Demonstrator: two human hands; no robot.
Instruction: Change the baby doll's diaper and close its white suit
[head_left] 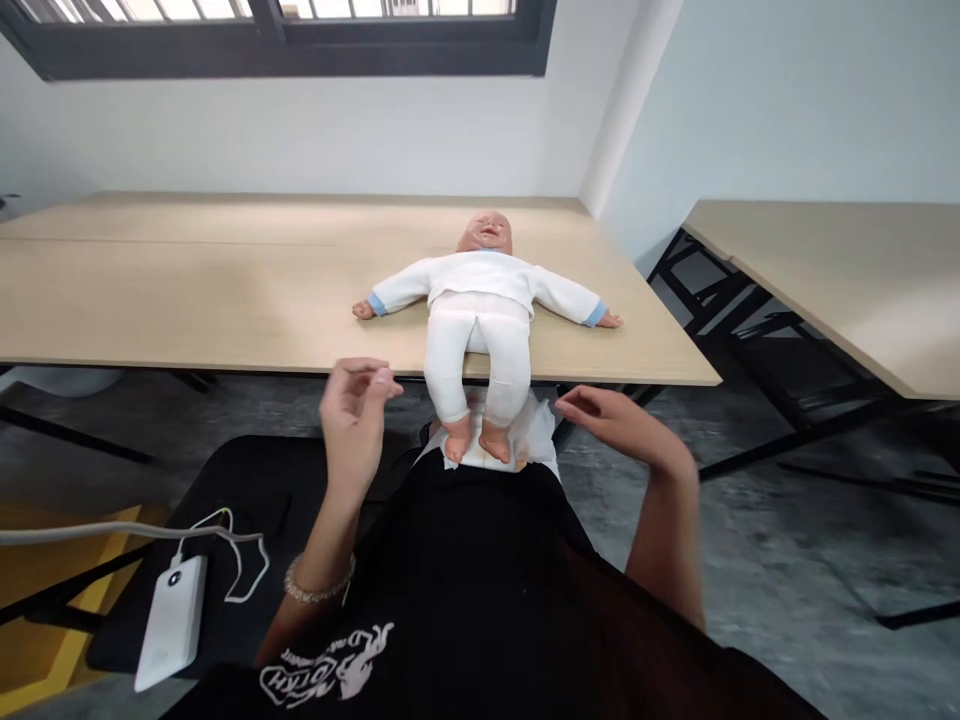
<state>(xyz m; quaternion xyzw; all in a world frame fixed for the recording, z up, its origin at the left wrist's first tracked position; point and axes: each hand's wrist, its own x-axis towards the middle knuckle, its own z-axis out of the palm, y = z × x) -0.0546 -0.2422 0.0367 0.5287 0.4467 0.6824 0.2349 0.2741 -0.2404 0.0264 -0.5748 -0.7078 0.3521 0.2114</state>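
Left hand (pixel 356 415) and right hand (pixel 619 425), loose and empty, flank a white-clothed, plastic-headed baby doll (pixel 480 290) that looks light, soft, and best held round its tummy.

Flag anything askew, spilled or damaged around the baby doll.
The baby doll lies with its lower legs past the front edge of the tabletop, not fully supported, and crumpled translucent plastic is bunched untidily by its feet. No spill or damage shows.
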